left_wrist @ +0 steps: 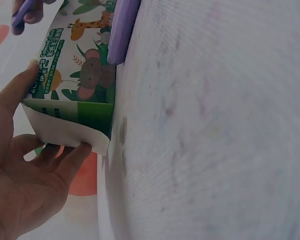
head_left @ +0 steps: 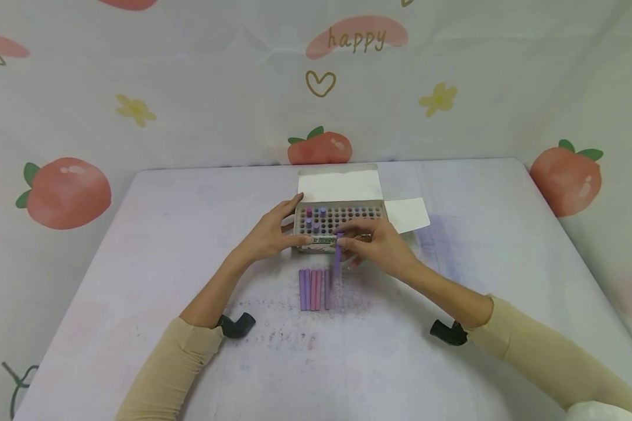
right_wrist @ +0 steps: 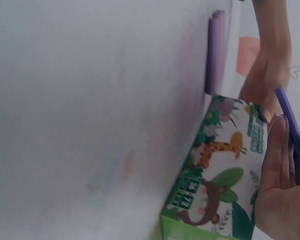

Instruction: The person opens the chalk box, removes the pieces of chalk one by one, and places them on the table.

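A cardboard chalk box (head_left: 321, 248) with animal pictures on its front (right_wrist: 215, 160) stands lid open at mid-table. Several pink and purple chalk sticks (head_left: 309, 222) stand in its holed tray at the left end. My left hand (head_left: 270, 235) holds the box's left end, thumb on the top front edge and fingers against the open side flap (left_wrist: 65, 130). Above the box front, my right hand (head_left: 379, 242) pinches a purple chalk stick (right_wrist: 288, 117) between thumb and fingers. That stick slants over the front edge in the head view. Part of the tray is hidden behind the right hand.
In front of the box lies a row of several purple and pink chalk sticks (head_left: 318, 289). The white lid (head_left: 342, 186) leans back, and a side flap (head_left: 408, 214) sticks out to the right. Chalk dust marks the white tabletop (head_left: 274, 362). A patterned cloth (head_left: 232, 76) hangs behind.
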A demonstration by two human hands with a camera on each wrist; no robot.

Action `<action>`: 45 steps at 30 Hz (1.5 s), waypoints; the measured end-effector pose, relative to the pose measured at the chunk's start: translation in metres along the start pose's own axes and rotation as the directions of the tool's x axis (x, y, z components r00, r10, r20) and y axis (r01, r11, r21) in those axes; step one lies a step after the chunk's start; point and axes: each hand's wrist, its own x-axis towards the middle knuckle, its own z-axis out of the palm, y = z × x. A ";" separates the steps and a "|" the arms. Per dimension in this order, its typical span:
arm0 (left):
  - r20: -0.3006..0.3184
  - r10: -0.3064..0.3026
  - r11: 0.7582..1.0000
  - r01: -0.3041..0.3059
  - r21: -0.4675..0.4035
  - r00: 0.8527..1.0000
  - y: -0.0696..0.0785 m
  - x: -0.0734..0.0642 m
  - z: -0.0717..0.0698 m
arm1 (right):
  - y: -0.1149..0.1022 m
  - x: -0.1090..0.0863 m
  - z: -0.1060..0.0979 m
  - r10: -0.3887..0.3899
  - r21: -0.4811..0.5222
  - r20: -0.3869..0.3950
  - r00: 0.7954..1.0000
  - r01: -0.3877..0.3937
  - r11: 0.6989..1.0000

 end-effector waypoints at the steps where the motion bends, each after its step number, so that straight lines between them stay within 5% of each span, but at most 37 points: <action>1: 0.000 -0.001 1.000 0.001 0.000 1.000 0.000 0.000 0.000 | 0.001 -0.001 0.001 0.008 0.003 0.007 1.000 -0.008 1.000; 16: 0.000 0.000 1.000 0.000 -0.004 1.000 0.000 0.000 0.000 | 0.018 -0.011 0.016 0.072 -0.076 0.043 0.996 -0.069 0.995; 33: 0.014 0.007 1.000 -0.007 0.013 1.000 0.004 -0.002 -0.003 | 0.033 -0.013 0.018 0.295 0.010 0.058 0.954 -0.296 0.955; 45: 0.014 0.015 1.000 -0.015 -0.003 1.000 0.004 -0.002 -0.001 | 0.044 -0.012 0.022 0.290 0.028 0.066 0.955 -0.292 0.956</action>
